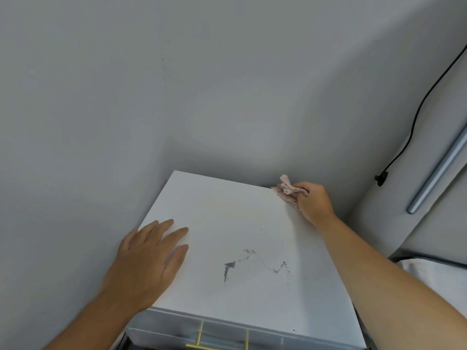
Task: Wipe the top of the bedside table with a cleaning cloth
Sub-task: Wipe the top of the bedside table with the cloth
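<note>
- Head view looks down on the white bedside table [242,223], which stands in a corner with grey wall behind it and to its left.
- My right hand [313,200] is at the far right corner of the top, fingers curled closed round the cleaning cloth [288,190].
- That cloth is pinkish, speckled and bunched into a crumpled wad. Its long axis runs roughly from my fist up and leftward toward the back wall, with a loose end sticking up past my knuckles.
- The lower part of the cloth touches the tabletop right at the back edge; I cannot tell how firmly it presses.
- My right forearm crosses the right edge of the table diagonally, from the lower right of the view up to the corner.
- My left hand [149,258] lies palm down on the near left part of the top, flat and fully spread, holding nothing. Its fingers point up and to the right, toward the middle of the surface.
- Grey smudges [228,269] mark the top near the front centre, between my two arms, well apart from the cloth.
- A brass handle [217,343] shows on the drawer front at the bottom edge.
- To the right, a black cable [414,117] hangs down the wall beside a metal bar [439,170], and white bedding [439,276] shows beneath my right arm.
</note>
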